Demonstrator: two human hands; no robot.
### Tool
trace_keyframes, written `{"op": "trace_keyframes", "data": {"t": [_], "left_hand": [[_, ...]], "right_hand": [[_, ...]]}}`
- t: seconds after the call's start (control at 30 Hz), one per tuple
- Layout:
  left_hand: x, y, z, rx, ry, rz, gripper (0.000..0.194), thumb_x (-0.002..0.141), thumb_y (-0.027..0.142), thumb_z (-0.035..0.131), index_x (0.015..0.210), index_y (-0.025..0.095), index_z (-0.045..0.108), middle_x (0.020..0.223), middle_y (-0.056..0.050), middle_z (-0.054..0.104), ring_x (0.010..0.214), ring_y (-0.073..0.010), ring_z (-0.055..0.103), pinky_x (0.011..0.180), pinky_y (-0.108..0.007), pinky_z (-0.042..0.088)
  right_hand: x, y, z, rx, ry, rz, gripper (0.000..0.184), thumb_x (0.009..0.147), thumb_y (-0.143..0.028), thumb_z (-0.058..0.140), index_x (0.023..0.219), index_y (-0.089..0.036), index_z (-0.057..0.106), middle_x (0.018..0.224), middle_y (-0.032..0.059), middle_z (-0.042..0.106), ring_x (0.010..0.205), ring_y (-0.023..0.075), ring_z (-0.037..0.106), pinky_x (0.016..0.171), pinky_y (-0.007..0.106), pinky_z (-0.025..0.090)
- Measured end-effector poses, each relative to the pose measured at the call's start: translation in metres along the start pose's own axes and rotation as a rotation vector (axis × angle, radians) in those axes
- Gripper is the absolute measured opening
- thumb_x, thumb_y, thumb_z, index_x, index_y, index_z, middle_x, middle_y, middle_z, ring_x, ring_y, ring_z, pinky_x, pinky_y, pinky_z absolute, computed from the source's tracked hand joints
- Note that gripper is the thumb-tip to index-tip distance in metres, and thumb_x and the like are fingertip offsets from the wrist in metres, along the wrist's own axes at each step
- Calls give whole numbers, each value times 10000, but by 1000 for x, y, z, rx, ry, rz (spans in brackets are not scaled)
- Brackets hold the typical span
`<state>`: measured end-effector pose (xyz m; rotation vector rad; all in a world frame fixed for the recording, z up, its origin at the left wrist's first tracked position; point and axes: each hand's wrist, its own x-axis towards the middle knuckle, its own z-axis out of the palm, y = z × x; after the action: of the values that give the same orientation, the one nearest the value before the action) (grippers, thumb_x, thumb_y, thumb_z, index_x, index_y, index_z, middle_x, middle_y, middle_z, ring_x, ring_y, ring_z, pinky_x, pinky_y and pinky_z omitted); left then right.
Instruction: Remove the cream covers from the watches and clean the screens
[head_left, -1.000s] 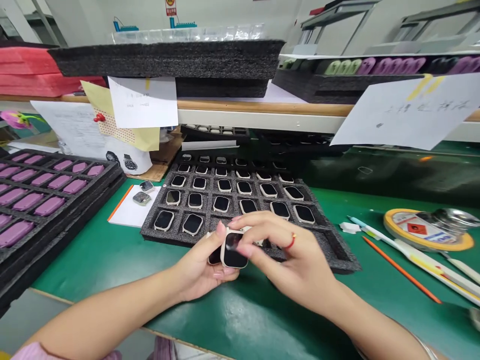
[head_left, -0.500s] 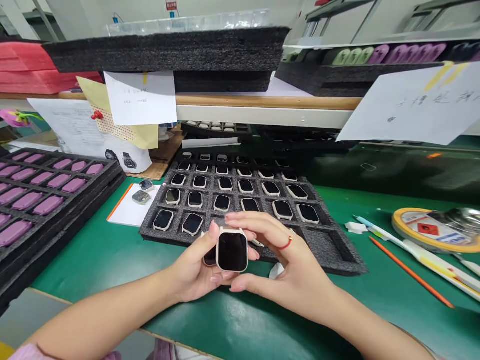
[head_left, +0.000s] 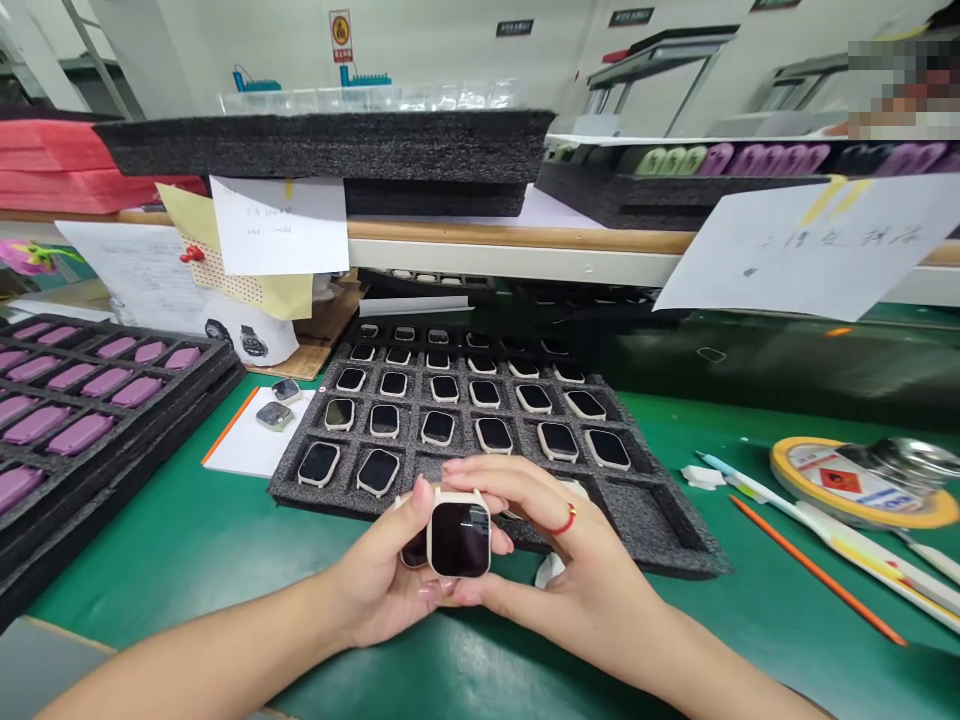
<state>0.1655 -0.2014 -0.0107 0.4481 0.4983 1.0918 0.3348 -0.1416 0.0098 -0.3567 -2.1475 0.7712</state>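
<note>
My left hand (head_left: 382, 570) grips a square smartwatch body (head_left: 459, 535) with a cream frame and a black glass face turned towards me. A second dark watch body (head_left: 414, 549) sits partly hidden behind it in the same hand. My right hand (head_left: 574, 550) curls around the first watch from the right, with its fingers above and thumb below. Just beyond my hands lies a black foam tray (head_left: 660, 525), holding rows of similar watch bodies in square pockets. Its near right pocket (head_left: 637, 515) holds no watch.
A foam tray of purple watch parts (head_left: 79, 433) lies to the left, and a white sheet (head_left: 240, 445) with several watches is next to it. On the green bench mat (head_left: 187, 570) to the right are a tape roll (head_left: 862, 482), an orange stick (head_left: 817, 570) and white tools.
The view has tilted upward, so the bench sits lower in the picture. Since the earliest frame, my right hand has moved from the watch's face to curl around its side, leaving the face uncovered.
</note>
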Motion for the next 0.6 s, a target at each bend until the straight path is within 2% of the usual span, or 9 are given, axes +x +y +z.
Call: {"op": "trace_keyframes", "data": {"t": [0.17,0.33,0.6], "left_hand": [[1,1,0,27,7,10,519,737,628,769,959,161,799,812,-76,729,422,-16,435,447,-168,301],[2,3,2,1,21,-12,515,737,619,776,974,163,802,829,-83,746,407,-6,416,452,-163,330],[1,7,6,8,63,-51,565,698,612,811,1004,137,792,806,-74,745,402,-16,416,423,-166,316]], "right_hand": [[0,1,-1,3,-12,21,584,789,-236,833,1302,-271,556,1257,61,677,1219,215,621,1052,357,526],[-2,3,0,33,-17,49,573,797,-341,833,1299,-288,563,1256,69,677,1214,230,627,1032,384,548],[-1,3,0,72,-15,102,642,701,-339,903,1264,-314,595,1245,41,686,1204,229,639,1025,381,564]]}}
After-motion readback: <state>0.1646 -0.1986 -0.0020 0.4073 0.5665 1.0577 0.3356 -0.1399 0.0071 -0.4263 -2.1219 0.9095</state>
